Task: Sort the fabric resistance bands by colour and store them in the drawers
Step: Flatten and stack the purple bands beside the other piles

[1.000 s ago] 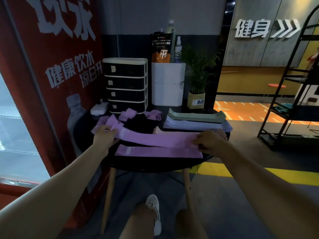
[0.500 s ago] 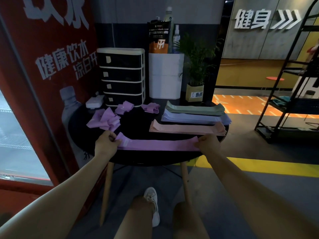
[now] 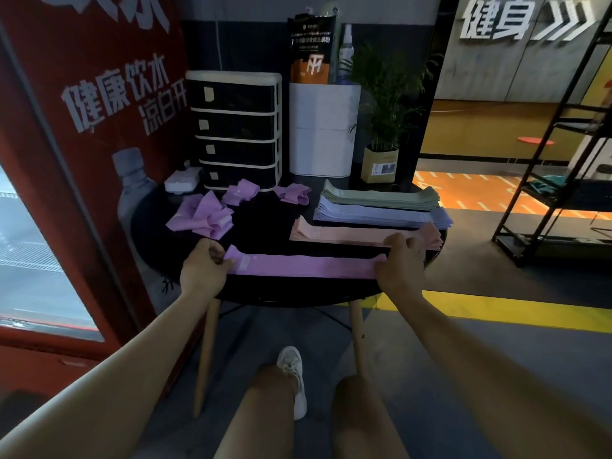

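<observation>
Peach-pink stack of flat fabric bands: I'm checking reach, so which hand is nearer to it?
Right. The right hand lies at the peach-pink stack's right end, gripping the flat purple fabric band. The left hand grips that band's other end, well left of the stack.

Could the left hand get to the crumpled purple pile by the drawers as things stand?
Probably yes. The left hand pinches the flat purple band, so it must let go first; the crumpled purple pile lies just beyond it with nothing between.
</observation>
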